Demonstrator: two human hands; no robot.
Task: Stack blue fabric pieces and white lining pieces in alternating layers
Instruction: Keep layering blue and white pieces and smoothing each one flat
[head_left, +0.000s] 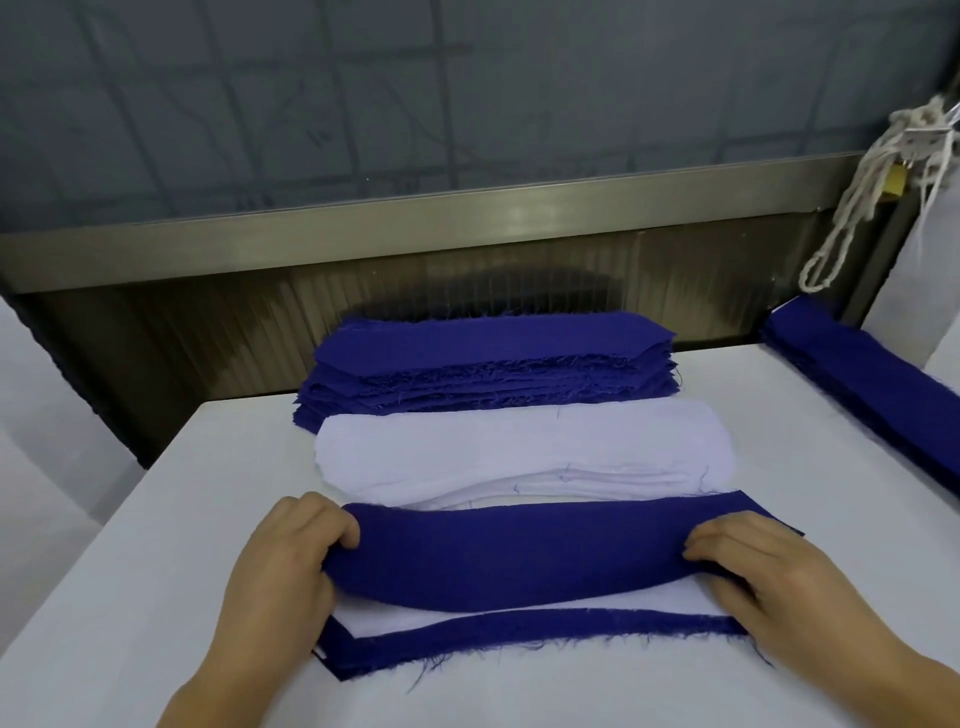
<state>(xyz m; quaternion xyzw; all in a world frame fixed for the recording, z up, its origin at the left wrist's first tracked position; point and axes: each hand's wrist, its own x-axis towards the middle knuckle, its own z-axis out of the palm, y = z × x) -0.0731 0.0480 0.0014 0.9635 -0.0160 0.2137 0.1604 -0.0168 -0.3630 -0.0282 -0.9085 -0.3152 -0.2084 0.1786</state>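
Both hands grip one blue fabric piece — left hand curled around its left end, right hand around its right — over a white lining piece on the near stack, in front of the white lining pile.

We see soft, even light from above, weak shadows, slight blur overall, and bent lines at edges.

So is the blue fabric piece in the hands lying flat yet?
Not flat: the long blue fabric piece bows between the left hand and right hand, above the white lining piece.
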